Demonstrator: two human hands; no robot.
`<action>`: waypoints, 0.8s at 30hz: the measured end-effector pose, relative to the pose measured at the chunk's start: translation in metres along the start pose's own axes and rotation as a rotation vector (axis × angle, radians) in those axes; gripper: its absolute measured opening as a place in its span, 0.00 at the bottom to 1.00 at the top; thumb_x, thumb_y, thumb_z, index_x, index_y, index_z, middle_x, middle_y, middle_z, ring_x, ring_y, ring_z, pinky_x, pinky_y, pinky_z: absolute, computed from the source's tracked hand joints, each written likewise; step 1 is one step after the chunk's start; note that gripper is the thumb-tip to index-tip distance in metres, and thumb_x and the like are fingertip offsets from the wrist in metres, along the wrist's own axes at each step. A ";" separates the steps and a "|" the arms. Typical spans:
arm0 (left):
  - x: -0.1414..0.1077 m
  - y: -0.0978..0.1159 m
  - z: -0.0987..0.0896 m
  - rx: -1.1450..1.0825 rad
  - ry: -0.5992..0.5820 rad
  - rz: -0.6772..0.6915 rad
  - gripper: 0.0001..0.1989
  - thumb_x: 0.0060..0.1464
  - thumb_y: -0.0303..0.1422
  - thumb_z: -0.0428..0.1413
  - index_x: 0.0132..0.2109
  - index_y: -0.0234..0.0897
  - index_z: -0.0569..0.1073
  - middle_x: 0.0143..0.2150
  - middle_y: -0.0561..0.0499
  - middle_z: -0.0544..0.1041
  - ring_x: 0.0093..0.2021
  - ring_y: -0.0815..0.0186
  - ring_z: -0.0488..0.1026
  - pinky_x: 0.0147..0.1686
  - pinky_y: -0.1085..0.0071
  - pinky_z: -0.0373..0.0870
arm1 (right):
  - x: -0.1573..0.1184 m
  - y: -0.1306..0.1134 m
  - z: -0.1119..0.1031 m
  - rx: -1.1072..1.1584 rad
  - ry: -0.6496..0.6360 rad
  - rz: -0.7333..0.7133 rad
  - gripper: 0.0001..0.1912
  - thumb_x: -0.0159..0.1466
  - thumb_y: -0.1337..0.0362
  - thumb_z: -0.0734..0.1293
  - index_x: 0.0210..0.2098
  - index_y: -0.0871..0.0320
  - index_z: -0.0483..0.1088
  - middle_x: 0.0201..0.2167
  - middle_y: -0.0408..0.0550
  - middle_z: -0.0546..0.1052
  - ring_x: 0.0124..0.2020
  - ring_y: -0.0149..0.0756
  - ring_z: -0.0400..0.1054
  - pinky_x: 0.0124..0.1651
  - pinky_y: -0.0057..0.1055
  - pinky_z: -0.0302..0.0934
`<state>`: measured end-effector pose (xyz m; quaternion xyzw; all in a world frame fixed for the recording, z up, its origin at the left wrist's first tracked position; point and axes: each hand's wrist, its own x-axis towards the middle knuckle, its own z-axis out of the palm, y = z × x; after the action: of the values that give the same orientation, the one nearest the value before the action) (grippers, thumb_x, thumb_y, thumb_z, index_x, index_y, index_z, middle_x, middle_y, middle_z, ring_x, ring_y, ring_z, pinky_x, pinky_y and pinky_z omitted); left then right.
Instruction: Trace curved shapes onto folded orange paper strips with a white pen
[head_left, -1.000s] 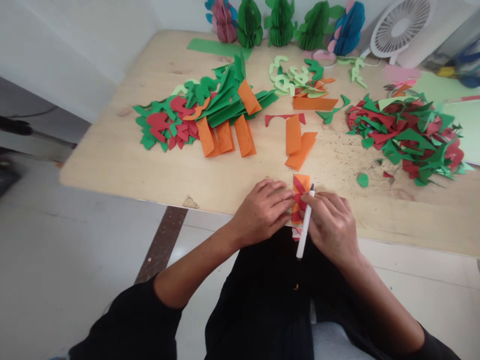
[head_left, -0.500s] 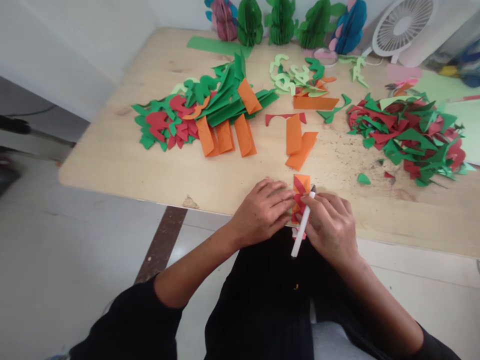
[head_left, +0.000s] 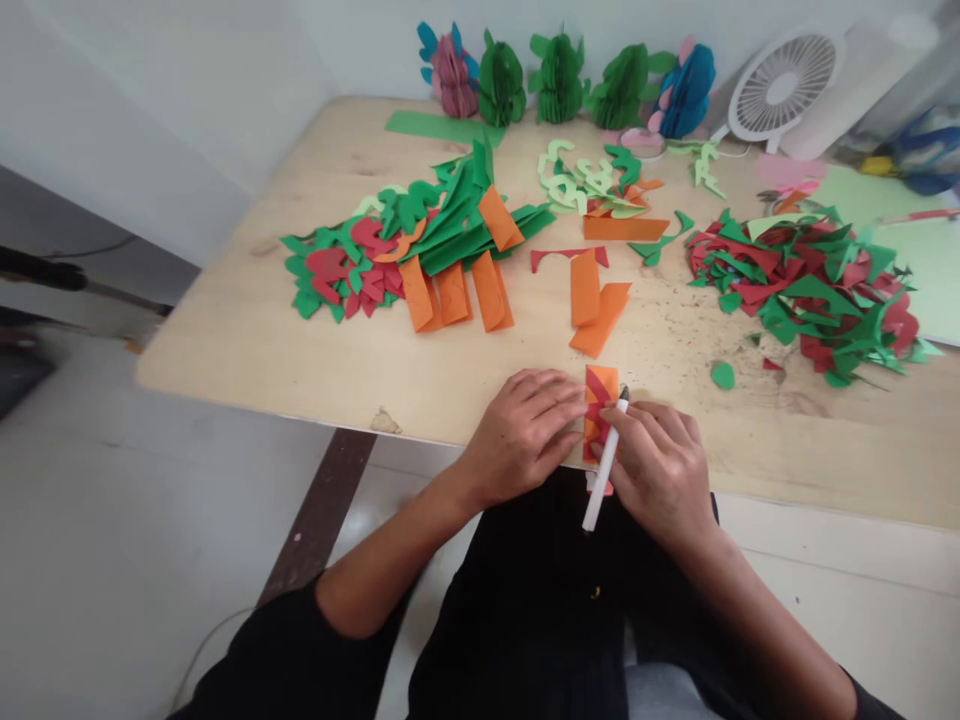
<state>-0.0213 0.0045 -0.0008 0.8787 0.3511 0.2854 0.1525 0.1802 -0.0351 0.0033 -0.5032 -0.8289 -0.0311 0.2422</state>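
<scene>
At the table's front edge lies an orange folded paper strip (head_left: 611, 377) with a red paper cutout (head_left: 597, 412) on top. My left hand (head_left: 525, 430) rests flat along its left side, fingers stretched out, their tips at the paper's edge. My right hand (head_left: 661, 460) is closed round a white marker (head_left: 604, 475), whose dark tip points up and away from me. The thumb and finger of that hand also touch the red cutout and partly cover it. A bit of pinkish paper shows below the table edge, mostly behind the marker.
Beyond my hands lie two folded orange strips (head_left: 594, 310). Green and red cutouts (head_left: 337, 262) and green folded strips (head_left: 457, 222) are at the left; a heap of scraps (head_left: 817, 290) lies right. Paper honeycomb figures (head_left: 561, 85) and a white fan (head_left: 784, 88) stand at the back.
The view has shifted, so the table and its things sit slightly lower in the picture. Both hands keep nearly the same place about the orange paper, the marker still in the right.
</scene>
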 end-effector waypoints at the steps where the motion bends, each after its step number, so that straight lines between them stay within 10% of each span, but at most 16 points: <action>1: 0.001 0.001 0.000 0.013 -0.005 -0.007 0.12 0.64 0.33 0.50 0.50 0.34 0.74 0.56 0.44 0.76 0.60 0.56 0.68 0.61 0.55 0.63 | 0.000 0.000 0.000 0.001 -0.002 0.003 0.11 0.64 0.70 0.65 0.47 0.57 0.70 0.39 0.49 0.81 0.44 0.43 0.71 0.46 0.37 0.57; 24: 0.005 0.011 0.008 0.122 -0.058 -0.035 0.17 0.65 0.33 0.46 0.54 0.31 0.72 0.60 0.42 0.73 0.63 0.52 0.64 0.63 0.49 0.58 | 0.000 -0.002 0.001 0.024 0.001 0.035 0.12 0.65 0.71 0.63 0.47 0.58 0.70 0.37 0.49 0.80 0.44 0.43 0.70 0.47 0.37 0.57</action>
<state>-0.0077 -0.0004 0.0002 0.8880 0.3784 0.2352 0.1140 0.1779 -0.0361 0.0026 -0.5149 -0.8201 -0.0173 0.2491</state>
